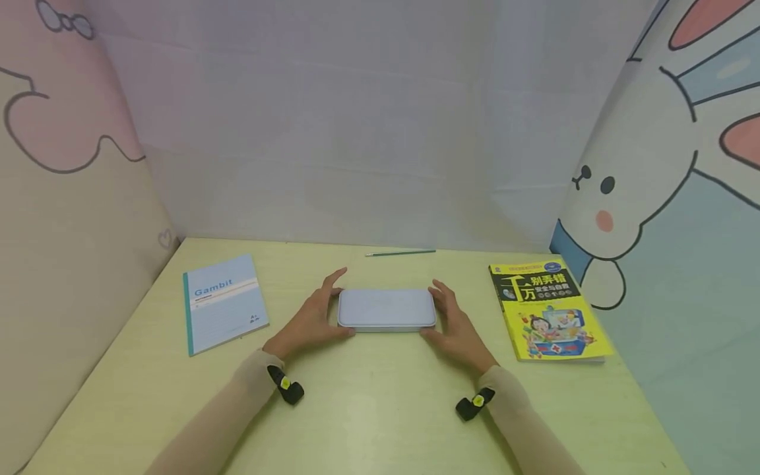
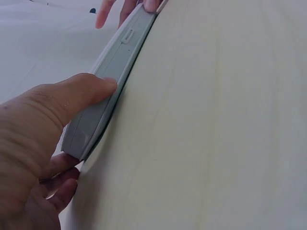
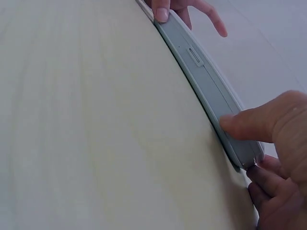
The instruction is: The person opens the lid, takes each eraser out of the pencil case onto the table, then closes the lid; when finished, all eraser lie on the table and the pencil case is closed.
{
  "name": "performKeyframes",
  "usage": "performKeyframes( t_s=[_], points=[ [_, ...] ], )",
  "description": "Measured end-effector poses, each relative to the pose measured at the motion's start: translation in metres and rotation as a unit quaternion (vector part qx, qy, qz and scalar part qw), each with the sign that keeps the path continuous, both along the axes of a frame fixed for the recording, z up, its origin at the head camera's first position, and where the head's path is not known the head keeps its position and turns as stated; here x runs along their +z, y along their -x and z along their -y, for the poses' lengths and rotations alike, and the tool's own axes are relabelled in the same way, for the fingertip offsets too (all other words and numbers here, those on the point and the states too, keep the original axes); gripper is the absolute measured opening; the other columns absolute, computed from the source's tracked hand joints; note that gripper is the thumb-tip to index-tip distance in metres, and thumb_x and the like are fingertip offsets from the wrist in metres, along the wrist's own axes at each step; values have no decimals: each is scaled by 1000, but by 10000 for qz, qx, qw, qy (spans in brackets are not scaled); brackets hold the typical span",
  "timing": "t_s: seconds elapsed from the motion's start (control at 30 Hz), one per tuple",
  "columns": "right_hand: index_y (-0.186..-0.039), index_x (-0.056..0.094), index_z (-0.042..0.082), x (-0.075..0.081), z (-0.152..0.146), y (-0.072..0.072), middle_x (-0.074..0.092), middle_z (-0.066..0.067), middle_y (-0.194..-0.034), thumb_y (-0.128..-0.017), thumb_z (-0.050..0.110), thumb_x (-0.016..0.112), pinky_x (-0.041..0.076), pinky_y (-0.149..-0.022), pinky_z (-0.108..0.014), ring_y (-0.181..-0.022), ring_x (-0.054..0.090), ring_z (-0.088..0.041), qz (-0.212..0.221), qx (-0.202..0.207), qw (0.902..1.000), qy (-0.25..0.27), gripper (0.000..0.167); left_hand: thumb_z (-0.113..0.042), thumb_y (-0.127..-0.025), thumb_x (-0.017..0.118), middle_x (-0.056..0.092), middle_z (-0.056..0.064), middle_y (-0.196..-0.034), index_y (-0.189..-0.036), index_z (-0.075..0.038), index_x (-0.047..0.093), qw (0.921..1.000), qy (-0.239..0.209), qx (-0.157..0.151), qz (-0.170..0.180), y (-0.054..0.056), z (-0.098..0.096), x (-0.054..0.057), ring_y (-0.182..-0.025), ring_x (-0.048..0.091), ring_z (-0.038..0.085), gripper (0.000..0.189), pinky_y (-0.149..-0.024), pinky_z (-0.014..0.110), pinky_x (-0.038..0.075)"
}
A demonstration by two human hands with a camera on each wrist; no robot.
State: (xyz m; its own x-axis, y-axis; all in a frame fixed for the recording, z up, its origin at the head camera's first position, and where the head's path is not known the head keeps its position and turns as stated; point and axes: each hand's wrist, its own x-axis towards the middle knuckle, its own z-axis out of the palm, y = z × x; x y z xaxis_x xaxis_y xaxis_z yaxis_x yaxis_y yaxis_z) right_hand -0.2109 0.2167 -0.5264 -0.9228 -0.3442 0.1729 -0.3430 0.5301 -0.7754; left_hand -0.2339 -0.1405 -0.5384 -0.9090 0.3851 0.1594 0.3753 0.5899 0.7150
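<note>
A pale, flat pencil case (image 1: 386, 309) with rounded corners lies lengthwise across the middle of the table. My left hand (image 1: 311, 321) grips its left end, thumb on the front side and the index finger extended past the back corner. At the other end my right hand (image 1: 458, 331) holds it the same way, thumb against the front side. In the left wrist view the case's front side (image 2: 103, 108) shows a lid seam and a small catch (image 2: 127, 36). The right wrist view shows the right thumb pressing that side, with other fingers round the end.
A blue-white notebook (image 1: 225, 303) marked "Gambit" lies to the left on the pale wooden table (image 1: 380, 409). On the right is a yellow book (image 1: 549, 310). A thin green pencil (image 1: 400, 253) lies near the back edge, before a white curtain (image 1: 368, 132).
</note>
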Motion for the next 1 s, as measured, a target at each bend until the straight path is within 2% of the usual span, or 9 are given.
performKeyframes(
  t_s=[0.1, 0.17, 0.33, 0.47, 0.67, 0.8, 1.0],
  points=[
    [-168, 22, 16, -3, 5, 0, 44, -20, -170, -88, 9, 84, 32, -131, -57, -157, 45, -39, -52, -273, 9996, 98, 101, -44, -75, 98, 63, 21, -152, -171, -40, 11, 9997, -116, 191, -121, 0, -2, -6, -145, 58, 38, 130, -120, 63, 45],
    [-166, 27, 15, -4, 9, 0, 46, -19, -168, -87, 8, 86, 34, -131, -56, -156, 47, -38, -118, -414, 9989, 158, 99, -44, -73, 99, 66, 20, -147, -170, -38, 14, 9989, -236, 344, -203, -1, -5, -8, -142, 61, 36, 129, -118, 62, 47],
    [-159, 36, 15, -7, 15, -1, 54, -20, -160, -82, 11, 91, 37, -129, -57, -152, 52, -39, -292, -694, 9968, 259, 94, -43, -69, 100, 69, 19, -141, -169, -28, 23, 9962, -353, 711, -356, -4, -16, -8, -134, 64, 35, 127, -111, 58, 53],
    [-153, 40, 15, -8, 20, -2, 58, -22, -155, -80, 13, 93, 40, -128, -56, -149, 55, -38, -298, -895, 9952, 279, 91, -45, -67, 100, 72, 20, -135, -166, -26, 27, 9938, -245, 942, -530, -6, -25, -7, -124, 66, 35, 124, -102, 53, 55],
    [-150, 40, 12, -8, 32, -2, 54, -27, -158, -80, 17, 94, 43, -125, -58, -149, 54, -40, -155, -1069, 9938, 258, 89, -45, -65, 100, 73, 16, -129, -158, -26, 33, 9896, -43, 1286, -649, -11, -36, -3, -112, 66, 34, 116, -92, 48, 55],
    [-149, 38, 11, -9, 37, -2, 47, -23, -160, -79, 17, 95, 41, -126, -57, -150, 50, -39, -117, -1146, 9929, 279, 91, -45, -64, 100, 71, 14, -123, -155, -24, 37, 9859, -8, 1513, -713, -15, -42, -4, -106, 66, 33, 112, -88, 45, 55],
    [-147, 38, 10, -11, 41, -1, 43, -19, -153, -76, 18, 97, 41, -125, -55, -145, 48, -37, -281, -1230, 9918, 219, 93, -47, -64, 98, 70, 17, -119, -148, -21, 40, 9824, 63, 1694, -788, -17, -50, -2, -104, 66, 36, 105, -85, 45, 55]
  ],
)
